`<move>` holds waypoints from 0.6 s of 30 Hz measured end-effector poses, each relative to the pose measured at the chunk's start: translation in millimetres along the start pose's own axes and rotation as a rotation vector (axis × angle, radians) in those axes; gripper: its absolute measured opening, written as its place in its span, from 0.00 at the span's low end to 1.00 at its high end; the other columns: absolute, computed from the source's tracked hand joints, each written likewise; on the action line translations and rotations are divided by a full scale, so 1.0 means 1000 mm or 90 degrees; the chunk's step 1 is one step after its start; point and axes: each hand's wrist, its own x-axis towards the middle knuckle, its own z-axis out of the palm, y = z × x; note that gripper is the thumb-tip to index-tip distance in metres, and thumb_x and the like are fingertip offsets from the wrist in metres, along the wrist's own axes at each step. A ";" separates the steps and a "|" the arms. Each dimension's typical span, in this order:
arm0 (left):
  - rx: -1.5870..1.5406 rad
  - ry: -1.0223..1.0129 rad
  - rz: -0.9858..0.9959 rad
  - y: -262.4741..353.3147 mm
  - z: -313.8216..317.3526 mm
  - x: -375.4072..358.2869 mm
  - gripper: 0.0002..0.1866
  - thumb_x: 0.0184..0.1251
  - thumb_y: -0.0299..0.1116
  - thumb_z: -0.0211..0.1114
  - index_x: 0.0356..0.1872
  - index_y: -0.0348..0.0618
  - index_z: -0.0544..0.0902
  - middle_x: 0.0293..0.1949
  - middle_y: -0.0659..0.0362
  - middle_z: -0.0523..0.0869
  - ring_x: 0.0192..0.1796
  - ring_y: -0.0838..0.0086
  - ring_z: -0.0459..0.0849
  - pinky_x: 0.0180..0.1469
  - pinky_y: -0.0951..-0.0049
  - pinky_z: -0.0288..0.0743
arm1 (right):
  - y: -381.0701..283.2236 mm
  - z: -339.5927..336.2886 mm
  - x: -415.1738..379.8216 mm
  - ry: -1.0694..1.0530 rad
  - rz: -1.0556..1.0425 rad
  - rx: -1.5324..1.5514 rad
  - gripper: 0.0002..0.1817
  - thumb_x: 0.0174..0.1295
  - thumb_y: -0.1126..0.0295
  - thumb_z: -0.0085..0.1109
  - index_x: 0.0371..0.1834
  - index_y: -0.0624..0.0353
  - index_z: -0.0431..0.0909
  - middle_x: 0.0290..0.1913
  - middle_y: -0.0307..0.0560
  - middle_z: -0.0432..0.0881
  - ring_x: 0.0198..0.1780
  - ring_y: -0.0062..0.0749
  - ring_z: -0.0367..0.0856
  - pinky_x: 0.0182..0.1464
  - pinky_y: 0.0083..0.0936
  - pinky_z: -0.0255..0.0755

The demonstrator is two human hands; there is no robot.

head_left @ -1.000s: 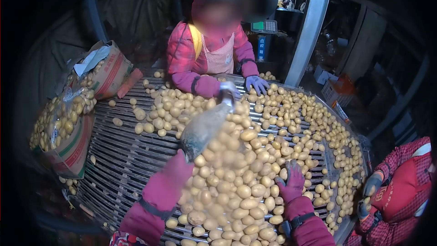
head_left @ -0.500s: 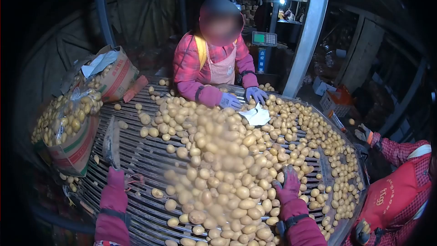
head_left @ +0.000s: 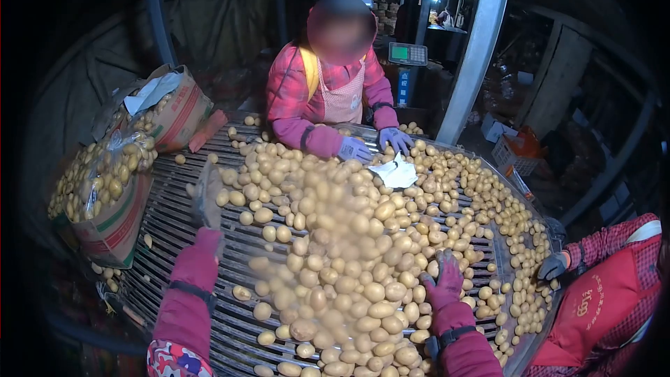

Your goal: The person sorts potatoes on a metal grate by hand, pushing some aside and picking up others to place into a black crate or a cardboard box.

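My left hand [head_left: 209, 237] is closed round the near end of a grey, flat, paddle-like tool [head_left: 207, 194]; its exact kind is hard to make out. The tool stands over the slatted table [head_left: 178, 199], its far end beside loose potatoes. My right hand [head_left: 444, 281], in a dark pink glove, rests against the right side of the big potato pile [head_left: 363, 265] with fingers spread, holding nothing. A hazy patch blurs the middle of the pile. White crumpled paper [head_left: 396, 172] lies on the potatoes at the far side.
Across the table a co-worker [head_left: 328, 91] has both gloved hands on the potatoes. Another person's gloved hand [head_left: 553, 265] is at the right edge. Potato-filled bags [head_left: 112, 227] stand at left. A metal post [head_left: 478, 49] and a scale display [head_left: 408, 54] are behind.
My left hand and the grey tool have moved forward and right, up to the loose potatoes. My right hand is nearly still. The right-hand person's hand has come down to the table edge.
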 end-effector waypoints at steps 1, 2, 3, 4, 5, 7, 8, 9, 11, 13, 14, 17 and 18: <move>0.028 -0.025 0.010 -0.001 0.008 -0.002 0.20 0.78 0.31 0.46 0.66 0.36 0.71 0.59 0.48 0.81 0.59 0.64 0.81 0.63 0.67 0.75 | 0.004 0.001 -0.001 -0.008 -0.007 0.000 0.42 0.52 0.56 0.72 0.73 0.50 0.66 0.75 0.56 0.64 0.74 0.56 0.61 0.73 0.51 0.55; 0.046 -0.059 0.024 -0.003 0.014 -0.009 0.20 0.78 0.31 0.46 0.66 0.37 0.71 0.59 0.48 0.81 0.59 0.64 0.81 0.62 0.67 0.75 | 0.005 0.004 0.001 -0.009 -0.012 0.002 0.43 0.52 0.57 0.72 0.73 0.51 0.65 0.75 0.56 0.63 0.74 0.56 0.60 0.74 0.50 0.54; 0.065 -0.095 0.039 -0.004 0.020 -0.015 0.20 0.78 0.31 0.46 0.65 0.37 0.71 0.59 0.48 0.81 0.58 0.64 0.82 0.62 0.67 0.75 | 0.004 0.003 0.003 -0.014 -0.012 0.003 0.43 0.53 0.57 0.72 0.73 0.52 0.65 0.75 0.56 0.62 0.75 0.57 0.59 0.74 0.50 0.53; 0.084 -0.140 0.056 -0.010 0.025 -0.025 0.19 0.78 0.31 0.47 0.65 0.37 0.71 0.58 0.48 0.81 0.58 0.64 0.82 0.62 0.67 0.76 | 0.004 0.002 0.004 -0.013 -0.011 0.001 0.43 0.53 0.57 0.72 0.73 0.52 0.65 0.75 0.56 0.62 0.75 0.57 0.59 0.74 0.50 0.53; 0.099 -0.197 0.076 -0.006 0.025 -0.035 0.19 0.78 0.31 0.47 0.65 0.37 0.71 0.58 0.48 0.81 0.58 0.64 0.82 0.61 0.67 0.76 | -0.002 -0.002 0.004 -0.005 -0.011 0.005 0.43 0.53 0.56 0.71 0.73 0.52 0.65 0.75 0.57 0.62 0.75 0.57 0.59 0.74 0.50 0.53; 0.126 -0.322 0.131 0.001 0.024 -0.059 0.19 0.78 0.31 0.47 0.65 0.38 0.71 0.58 0.48 0.81 0.58 0.64 0.82 0.61 0.67 0.76 | -0.001 0.002 0.000 0.000 -0.009 -0.008 0.43 0.54 0.56 0.71 0.74 0.51 0.64 0.76 0.57 0.62 0.75 0.57 0.59 0.74 0.50 0.53; 0.133 -0.374 0.158 0.004 0.024 -0.070 0.19 0.78 0.31 0.47 0.65 0.38 0.71 0.58 0.49 0.82 0.57 0.65 0.82 0.60 0.67 0.77 | 0.000 0.002 -0.005 -0.006 -0.012 -0.006 0.43 0.54 0.56 0.71 0.74 0.51 0.64 0.76 0.57 0.62 0.75 0.57 0.59 0.74 0.50 0.53; 0.133 -0.412 0.180 0.009 0.024 -0.080 0.19 0.78 0.31 0.47 0.65 0.39 0.71 0.57 0.49 0.82 0.57 0.65 0.82 0.60 0.67 0.77 | -0.002 0.003 -0.004 -0.006 -0.005 -0.011 0.43 0.54 0.56 0.71 0.74 0.51 0.64 0.76 0.57 0.61 0.75 0.57 0.59 0.74 0.51 0.53; 0.138 -0.469 0.208 0.021 0.035 -0.093 0.19 0.78 0.31 0.47 0.65 0.39 0.71 0.57 0.49 0.82 0.57 0.65 0.82 0.59 0.66 0.77 | -0.003 0.003 0.003 -0.032 0.026 -0.008 0.43 0.55 0.53 0.68 0.75 0.49 0.62 0.77 0.56 0.59 0.76 0.57 0.58 0.73 0.52 0.52; 0.128 -0.480 0.214 0.024 0.056 -0.105 0.19 0.78 0.31 0.47 0.65 0.39 0.71 0.57 0.49 0.82 0.57 0.65 0.83 0.59 0.66 0.78 | -0.005 0.003 0.002 -0.021 0.023 -0.015 0.43 0.54 0.54 0.70 0.74 0.50 0.63 0.77 0.57 0.60 0.75 0.56 0.58 0.73 0.51 0.53; 0.037 -0.409 0.197 0.020 0.079 -0.112 0.17 0.78 0.32 0.49 0.63 0.42 0.72 0.53 0.52 0.83 0.52 0.67 0.84 0.53 0.66 0.80 | -0.005 0.002 0.002 -0.019 0.026 -0.025 0.43 0.53 0.55 0.71 0.73 0.52 0.64 0.76 0.57 0.61 0.75 0.56 0.59 0.74 0.51 0.53; -0.273 -0.332 0.055 0.031 0.095 -0.128 0.15 0.78 0.36 0.54 0.59 0.43 0.72 0.47 0.57 0.84 0.45 0.71 0.84 0.43 0.68 0.81 | -0.001 0.003 0.002 -0.021 0.017 -0.012 0.42 0.54 0.55 0.71 0.73 0.52 0.65 0.76 0.57 0.61 0.76 0.55 0.58 0.74 0.50 0.53; -0.490 -0.317 -0.069 0.040 0.095 -0.132 0.15 0.77 0.38 0.56 0.57 0.42 0.73 0.45 0.59 0.84 0.43 0.74 0.84 0.41 0.69 0.81 | 0.001 0.003 0.002 -0.021 0.014 -0.008 0.42 0.54 0.55 0.71 0.73 0.51 0.65 0.77 0.57 0.60 0.76 0.55 0.58 0.74 0.50 0.53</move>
